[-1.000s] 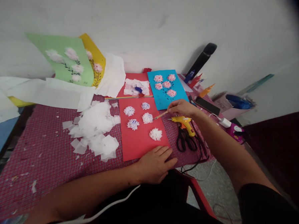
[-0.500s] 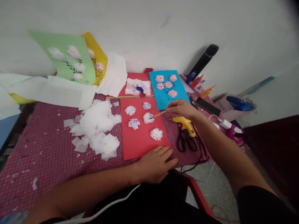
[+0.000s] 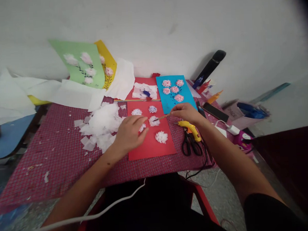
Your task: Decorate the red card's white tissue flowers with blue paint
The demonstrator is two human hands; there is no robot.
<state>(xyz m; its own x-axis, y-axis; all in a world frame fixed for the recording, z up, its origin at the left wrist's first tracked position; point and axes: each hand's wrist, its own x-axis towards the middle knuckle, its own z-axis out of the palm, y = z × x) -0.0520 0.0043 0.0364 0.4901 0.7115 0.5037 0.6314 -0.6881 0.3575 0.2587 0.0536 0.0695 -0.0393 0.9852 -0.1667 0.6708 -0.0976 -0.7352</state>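
My right hand (image 3: 183, 112) pinches a thin paintbrush (image 3: 165, 116), its tip touching a white tissue flower (image 3: 153, 121) flecked with blue. The flower sits on a red sheet of paper (image 3: 150, 148) with several others, one of them plain white (image 3: 161, 137). My left hand (image 3: 131, 132) hovers over the sheet's left side, fingers apart and holding nothing, partly covering a flower there. Behind the sheet, a dab of dark blue paint (image 3: 146, 93) lies on a crumpled white tissue (image 3: 138, 90).
Cut tissue squares (image 3: 105, 121) are heaped on the left. A yellow glue gun (image 3: 189, 125) and black scissors (image 3: 190, 144) lie right of the sheet, near a phone (image 3: 215, 112). A blue card with pink flowers (image 3: 186, 95) lies behind. A white cable (image 3: 117, 203) crosses in front.
My left hand has lifted from the red sheet's front edge and moved up and left over the flowers. My right hand keeps the paintbrush at the same flower.
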